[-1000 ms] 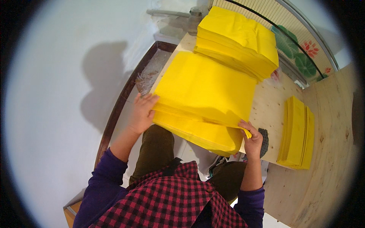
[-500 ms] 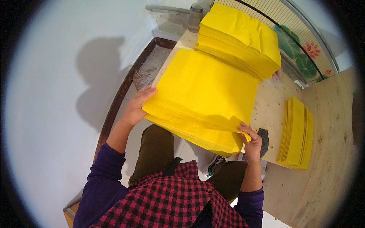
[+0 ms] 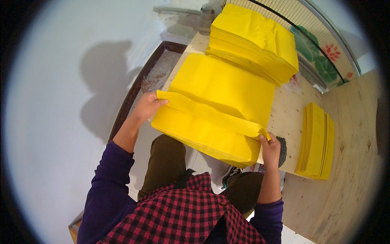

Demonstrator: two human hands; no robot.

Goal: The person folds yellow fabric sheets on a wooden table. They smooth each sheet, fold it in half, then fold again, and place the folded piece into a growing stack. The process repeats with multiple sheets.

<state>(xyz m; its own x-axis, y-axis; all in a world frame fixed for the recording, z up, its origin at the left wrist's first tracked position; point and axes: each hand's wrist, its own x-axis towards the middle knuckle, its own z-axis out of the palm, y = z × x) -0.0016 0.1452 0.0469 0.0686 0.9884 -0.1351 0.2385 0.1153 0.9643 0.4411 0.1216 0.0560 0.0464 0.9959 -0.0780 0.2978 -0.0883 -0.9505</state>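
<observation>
A pile of yellow felt-like sheets (image 3: 199,136) lies in front of me, its near side drooping over the table edge. The near edge of the top sheet (image 3: 211,115) is raised and turned back in a long strip between my hands. At the strip's left corner, my left hand (image 3: 147,107) pinches it between thumb and fingers. My right hand (image 3: 271,149) grips the right corner, thumb on top. Close beside the right hand is a dark grey textured pad (image 3: 282,152), partly hidden by it.
A taller stack of yellow sheets (image 3: 252,44) stands at the far end of the wooden table (image 3: 287,107). Folded yellow bundles (image 3: 315,142) lie at the right, by a wooden panel (image 3: 349,150). A jar (image 3: 206,19) stands at the back; a white wall (image 3: 53,101) is at left.
The top sheet's near edge has come up and folded away from me. My left hand has closed on its left corner; my right hand still holds the right corner.
</observation>
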